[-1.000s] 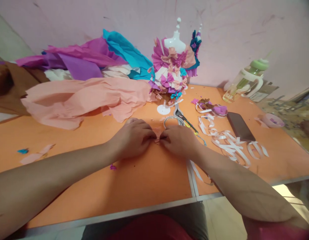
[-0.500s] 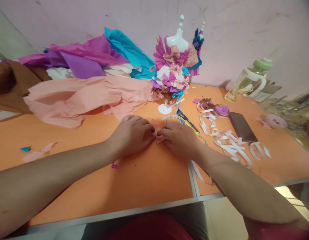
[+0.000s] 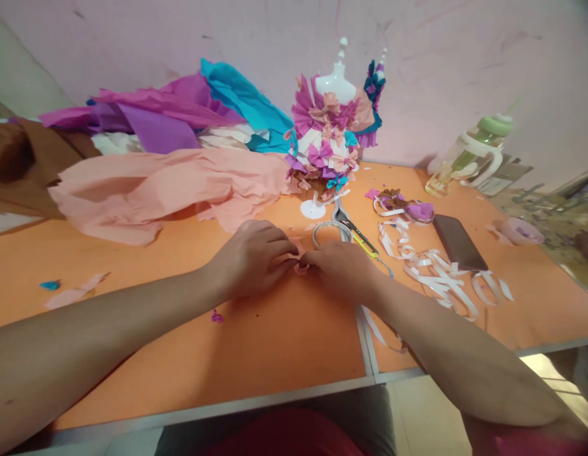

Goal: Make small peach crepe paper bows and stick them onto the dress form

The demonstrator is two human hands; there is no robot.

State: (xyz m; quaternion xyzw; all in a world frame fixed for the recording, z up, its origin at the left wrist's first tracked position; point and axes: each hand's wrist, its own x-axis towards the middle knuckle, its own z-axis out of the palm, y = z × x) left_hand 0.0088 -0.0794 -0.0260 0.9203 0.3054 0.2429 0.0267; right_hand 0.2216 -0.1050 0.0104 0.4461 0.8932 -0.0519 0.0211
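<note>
My left hand [image 3: 253, 258] and my right hand [image 3: 342, 268] meet at the middle of the orange table [image 3: 256, 354], fingertips pinched together on a small peach crepe paper piece [image 3: 300, 261]. Most of that piece is hidden by my fingers. Just behind my hands stands a small white mannequin [image 3: 332, 130] dressed in pink, peach, purple and teal paper bows. A roll of tape [image 3: 326, 232] and scissors [image 3: 351, 225] lie directly beyond my right hand.
Crumpled peach crepe paper [image 3: 165, 190] and purple and teal sheets [image 3: 199, 107] are heaped at the back left. White paper strips [image 3: 436, 269], a dark phone [image 3: 458, 242], a green-lidded bottle [image 3: 472, 155] and a small pink bowl [image 3: 519, 229] lie to the right. Paper scraps [image 3: 73, 292] lie at the left.
Both hands stayed at the same spot, fingers working the small peach piece; the pinch has tightened slightly. The camera view shifted a little.
</note>
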